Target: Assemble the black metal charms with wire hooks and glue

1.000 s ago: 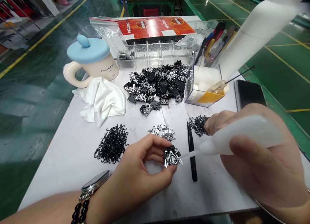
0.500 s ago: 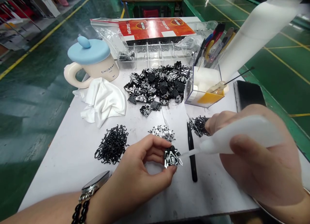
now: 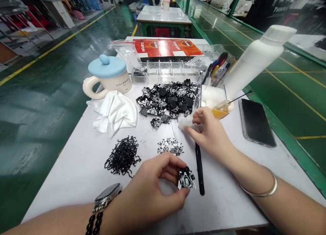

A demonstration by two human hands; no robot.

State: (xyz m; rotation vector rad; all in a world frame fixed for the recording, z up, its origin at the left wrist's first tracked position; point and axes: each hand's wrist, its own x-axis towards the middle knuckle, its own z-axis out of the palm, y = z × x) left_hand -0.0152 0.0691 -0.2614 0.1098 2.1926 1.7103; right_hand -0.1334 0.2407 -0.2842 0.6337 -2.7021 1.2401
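My left hand (image 3: 155, 185) pinches a small black-and-silver metal part (image 3: 186, 178) between thumb and fingertips, low on the white table (image 3: 63, 197). My right hand (image 3: 209, 133) is higher up, its fingers closed on a small, blurred white piece (image 3: 185, 123) at the edge of a large heap of black-and-silver metal parts (image 3: 168, 101). Black tweezers (image 3: 200, 170) lie between my hands. Just above my left hand is a small pile of silver pieces (image 3: 170, 146), and to its left is a tangle of black wire clips (image 3: 123, 157).
A cream mug with a blue lid (image 3: 109, 75) and a crumpled white cloth (image 3: 114, 113) stand at left. Behind are a compartment tray (image 3: 165, 68) and red printed card (image 3: 168, 47). At right are a transparent box holding pliers and a white bottle (image 3: 254, 58), and a phone (image 3: 256, 123).
My right hand has moved up and left, away from the part in my left hand, and no longer covers the view of the phone. The whole view has tilted up. My left hand keeps its pinch.
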